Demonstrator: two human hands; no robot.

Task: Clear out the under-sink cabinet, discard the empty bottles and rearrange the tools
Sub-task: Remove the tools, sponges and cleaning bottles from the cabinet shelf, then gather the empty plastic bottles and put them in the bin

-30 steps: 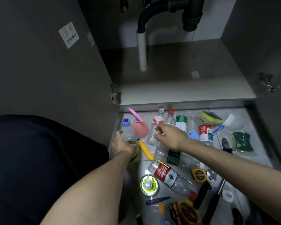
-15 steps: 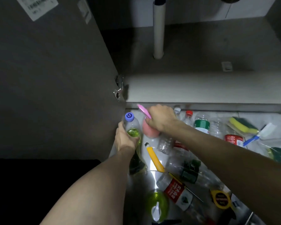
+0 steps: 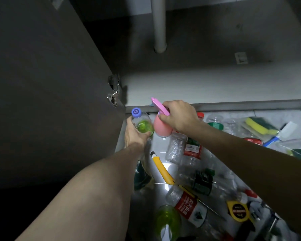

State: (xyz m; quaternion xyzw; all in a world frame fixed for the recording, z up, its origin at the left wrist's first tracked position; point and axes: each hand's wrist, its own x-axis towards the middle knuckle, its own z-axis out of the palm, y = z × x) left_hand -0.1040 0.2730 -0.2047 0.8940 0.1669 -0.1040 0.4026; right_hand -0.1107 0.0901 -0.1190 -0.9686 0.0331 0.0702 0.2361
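On the floor (image 3: 163, 150) before the open cabinet (image 3: 215, 87), both hands have risen since half a second ago: the pink sprayer (image 3: 162, 126), which stood among the bottles, now hangs clear of them, tilted, and the green bottle (image 3: 143, 125) with the purple cap sits higher in the left hand (image 3: 135, 134). The view has swung lower and closer, so the door's sticker has gone out of frame and the white pipe (image 3: 159, 25) is cut off at the top.

Much is hard to read. The right forearm hides part of the bottle heap (image 3: 189, 153), so no count is possible there. The right edge is dim and blurred; a sponge (image 3: 258, 125) and a blue-handled brush (image 3: 274, 138) show, while the bagged things beside them stay vague. A yellow knife (image 3: 163, 168), a tape measure (image 3: 239, 210) and a green dispenser (image 3: 167, 221) lie nearer, the last cut by the bottom edge.

The right hand (image 3: 180, 117) curls its grip round the sprayer's neck, thumb against the body below the trigger, fingers hidden behind it. The left hand's grip wraps the green bottle from below, fingers round its far side. The sprayer and the green bottle hang just beside each other near the door hinge (image 3: 114, 89); whether they touch cannot be told.
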